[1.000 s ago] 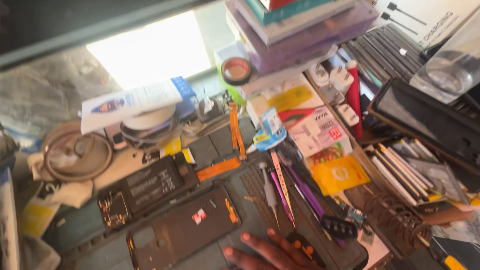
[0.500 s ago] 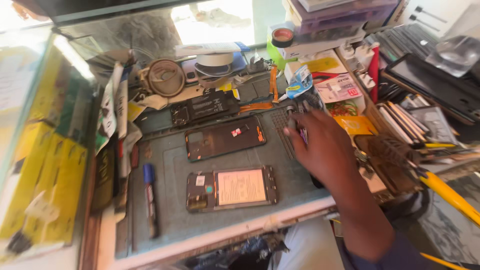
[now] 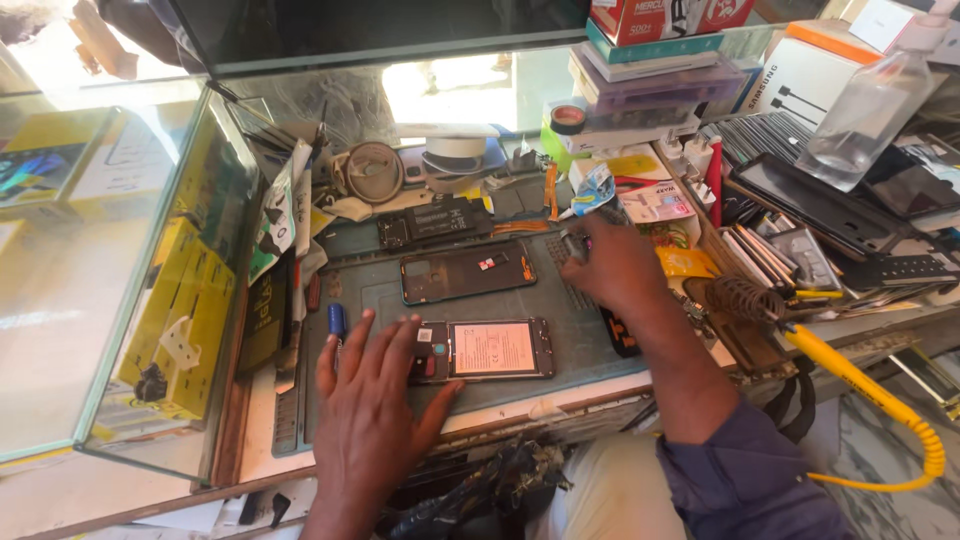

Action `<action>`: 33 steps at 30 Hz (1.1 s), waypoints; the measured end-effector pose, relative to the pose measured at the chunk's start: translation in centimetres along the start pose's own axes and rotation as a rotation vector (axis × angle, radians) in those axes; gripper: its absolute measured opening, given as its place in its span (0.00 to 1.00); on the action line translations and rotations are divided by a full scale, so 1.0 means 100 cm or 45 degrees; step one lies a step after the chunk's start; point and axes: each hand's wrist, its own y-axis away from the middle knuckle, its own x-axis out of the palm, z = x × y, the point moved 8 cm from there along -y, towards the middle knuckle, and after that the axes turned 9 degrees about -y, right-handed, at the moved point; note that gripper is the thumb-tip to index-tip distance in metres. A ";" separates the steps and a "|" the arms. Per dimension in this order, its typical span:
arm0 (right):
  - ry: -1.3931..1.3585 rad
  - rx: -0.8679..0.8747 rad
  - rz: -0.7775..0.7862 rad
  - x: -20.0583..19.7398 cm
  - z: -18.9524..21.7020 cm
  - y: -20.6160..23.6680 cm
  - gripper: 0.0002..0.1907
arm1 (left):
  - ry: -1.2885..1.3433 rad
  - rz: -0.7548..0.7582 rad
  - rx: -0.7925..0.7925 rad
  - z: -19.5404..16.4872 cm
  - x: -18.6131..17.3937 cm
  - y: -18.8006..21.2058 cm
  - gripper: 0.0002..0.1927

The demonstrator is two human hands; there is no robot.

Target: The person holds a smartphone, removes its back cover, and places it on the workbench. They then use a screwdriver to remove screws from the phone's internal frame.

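Flat on the grey work mat (image 3: 590, 335), near the tabletop's front edge: an opened phone (image 3: 490, 350), back cover off, pale battery label bared, apparently pinned steady by the left hand (image 3: 375, 395), fingers spread and released across its left end. Farther back, right hand (image 3: 610, 265) clenched round a small tool, beside a second opened phone (image 3: 468, 272).

Grey-green mat (image 3: 590, 335), yellow coiled cable (image 3: 880, 400)
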 end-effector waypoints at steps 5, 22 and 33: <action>-0.599 0.150 0.030 -0.014 -0.019 0.007 0.22 | -0.087 0.120 -0.054 0.004 0.011 0.002 0.43; -1.429 -0.241 -0.046 -0.001 0.018 0.087 0.36 | 0.106 0.180 -0.149 0.005 0.008 0.002 0.40; -1.161 -0.539 -0.349 -0.011 0.009 0.115 0.32 | 0.112 -0.098 -0.233 0.013 -0.003 0.009 0.20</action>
